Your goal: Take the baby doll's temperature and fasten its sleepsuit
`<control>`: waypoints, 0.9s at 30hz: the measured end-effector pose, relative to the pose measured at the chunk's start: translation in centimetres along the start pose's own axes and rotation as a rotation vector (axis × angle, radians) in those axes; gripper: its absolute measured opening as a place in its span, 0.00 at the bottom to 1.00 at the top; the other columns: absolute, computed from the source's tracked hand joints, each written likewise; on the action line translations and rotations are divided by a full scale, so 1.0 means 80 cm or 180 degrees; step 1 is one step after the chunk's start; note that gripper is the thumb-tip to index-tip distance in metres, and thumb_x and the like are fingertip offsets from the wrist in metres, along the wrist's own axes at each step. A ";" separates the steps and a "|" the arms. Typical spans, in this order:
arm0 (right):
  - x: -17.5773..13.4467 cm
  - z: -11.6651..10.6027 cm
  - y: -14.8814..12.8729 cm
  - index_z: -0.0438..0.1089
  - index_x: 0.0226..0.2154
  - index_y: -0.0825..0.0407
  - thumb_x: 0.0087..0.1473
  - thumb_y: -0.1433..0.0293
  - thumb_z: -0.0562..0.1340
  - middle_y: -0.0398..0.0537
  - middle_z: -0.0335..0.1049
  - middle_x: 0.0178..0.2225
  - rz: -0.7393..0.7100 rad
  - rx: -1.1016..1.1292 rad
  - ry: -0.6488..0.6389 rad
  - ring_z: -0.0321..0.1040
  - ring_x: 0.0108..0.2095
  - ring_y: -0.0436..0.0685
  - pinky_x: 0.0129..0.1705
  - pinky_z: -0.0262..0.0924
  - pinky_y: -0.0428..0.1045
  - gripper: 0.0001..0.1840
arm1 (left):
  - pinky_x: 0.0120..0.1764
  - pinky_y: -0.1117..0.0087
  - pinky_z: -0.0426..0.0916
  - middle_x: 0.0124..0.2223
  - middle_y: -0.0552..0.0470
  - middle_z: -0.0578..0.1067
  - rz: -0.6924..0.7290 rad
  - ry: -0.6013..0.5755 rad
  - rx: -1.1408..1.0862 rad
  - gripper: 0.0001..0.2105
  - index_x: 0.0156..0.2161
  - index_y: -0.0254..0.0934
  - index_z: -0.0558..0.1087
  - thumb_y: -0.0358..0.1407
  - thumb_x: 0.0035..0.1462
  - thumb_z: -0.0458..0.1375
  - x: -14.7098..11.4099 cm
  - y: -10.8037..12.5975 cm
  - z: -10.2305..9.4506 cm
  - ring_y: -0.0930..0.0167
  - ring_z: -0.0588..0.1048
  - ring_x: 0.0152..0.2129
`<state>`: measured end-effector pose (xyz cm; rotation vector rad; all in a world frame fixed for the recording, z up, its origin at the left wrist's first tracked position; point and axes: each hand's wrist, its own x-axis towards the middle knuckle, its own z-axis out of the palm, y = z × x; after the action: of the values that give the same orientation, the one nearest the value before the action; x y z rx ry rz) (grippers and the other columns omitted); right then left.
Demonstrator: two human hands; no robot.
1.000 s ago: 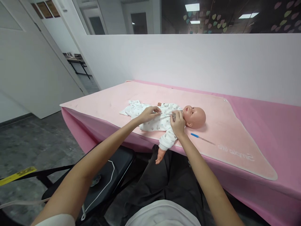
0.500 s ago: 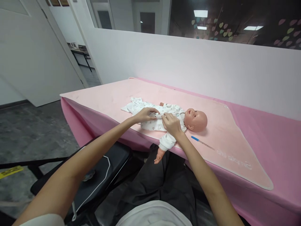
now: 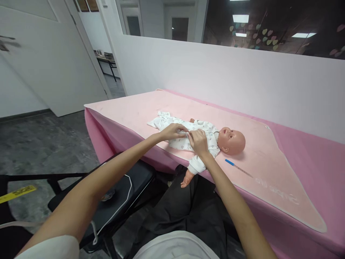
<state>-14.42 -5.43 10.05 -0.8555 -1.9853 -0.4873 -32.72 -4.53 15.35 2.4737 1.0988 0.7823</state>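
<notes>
Though faint, "Simple life" [image 3: 277,191] near doll [image 3: 212,141]

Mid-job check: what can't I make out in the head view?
Head view: middle front of the printed white cloth garment, mostly hidden by left hand and right hand.
Head view: markings on the slim blue-ended stick, too small.
Head view: rest of white door, cut off by left edge.

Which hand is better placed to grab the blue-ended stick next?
Probably the right hand: it is nearer the blue-ended stick. The left hand is farther off; both are at the white patterned clothing.
</notes>
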 end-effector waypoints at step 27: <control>-0.003 -0.001 0.003 0.71 0.32 0.53 0.58 0.73 0.55 0.47 0.72 0.29 0.0498 0.0388 0.0070 0.65 0.33 0.55 0.42 0.56 0.51 0.09 | 0.38 0.68 0.61 0.35 0.49 0.75 0.1145 0.0695 0.2370 0.12 0.37 0.35 0.71 0.38 0.64 0.47 -0.001 -0.011 0.036 0.70 0.72 0.33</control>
<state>-14.11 -5.37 9.85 -0.9160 -1.8895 -0.2817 -31.49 -4.23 12.60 3.3453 1.1916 0.8706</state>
